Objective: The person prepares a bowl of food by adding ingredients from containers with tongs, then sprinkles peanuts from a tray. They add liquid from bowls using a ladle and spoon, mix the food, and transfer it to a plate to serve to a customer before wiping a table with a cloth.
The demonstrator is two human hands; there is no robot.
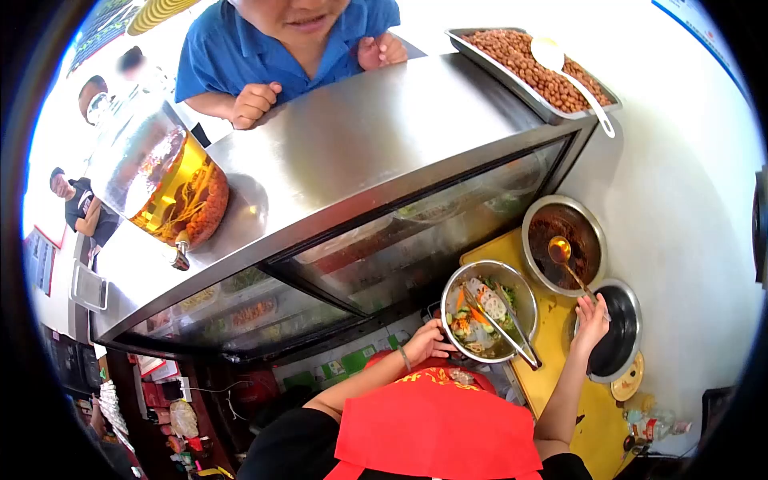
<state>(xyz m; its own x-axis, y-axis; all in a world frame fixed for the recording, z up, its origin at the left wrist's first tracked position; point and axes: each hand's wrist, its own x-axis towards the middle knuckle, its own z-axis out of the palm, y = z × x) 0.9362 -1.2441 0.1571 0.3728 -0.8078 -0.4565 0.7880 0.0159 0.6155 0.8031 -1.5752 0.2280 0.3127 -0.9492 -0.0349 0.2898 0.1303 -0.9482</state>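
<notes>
My left hand [429,342] grips the rim of a steel mixing bowl [530,308]. Sliced vegetables and greens [478,306] lie in it, and metal tongs [512,340] rest across them with one end over the rim. Closed round the handle of a ladle [561,250] is my right hand [590,322]. The ladle's cup holds amber liquid, above a steel basin [596,240] of dark red-brown sauce. Just beside my right hand stands a second basin [634,308] with black contents.
A steel counter [360,120] with a glass-fronted case rises ahead, bearing a jar [180,184] of yellow liquid and a tray of peanuts [512,50] with a white spoon. A person in blue [232,56] leans there. Bottles [652,424] stand at the yellow table's [596,416] right.
</notes>
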